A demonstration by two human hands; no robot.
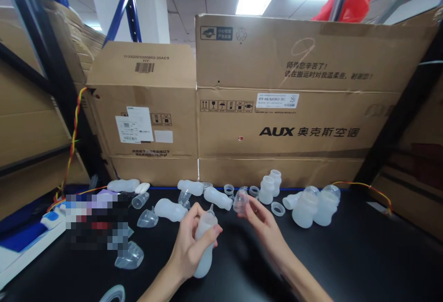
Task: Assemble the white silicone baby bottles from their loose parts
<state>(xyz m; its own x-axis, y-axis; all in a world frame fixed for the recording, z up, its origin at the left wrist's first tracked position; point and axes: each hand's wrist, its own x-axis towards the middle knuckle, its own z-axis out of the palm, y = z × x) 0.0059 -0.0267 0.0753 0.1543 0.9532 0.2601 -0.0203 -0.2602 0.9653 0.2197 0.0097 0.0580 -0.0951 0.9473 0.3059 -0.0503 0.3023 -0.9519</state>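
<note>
My left hand is wrapped round a translucent white baby bottle with a nipple and collar at its top, tilted slightly. To its right, my right hand pinches a clear plastic bottle cap by its side, raised over the black table and apart from the bottle. Behind the hands lie loose bottle bodies on their sides. Collar rings and clear caps are scattered among them.
Two open bottles stand at the back, and two capped bottles stand at the right. A tall cardboard wall closes off the back of the black table. At front left lies a ring-shaped roll. Blue rack posts rise behind.
</note>
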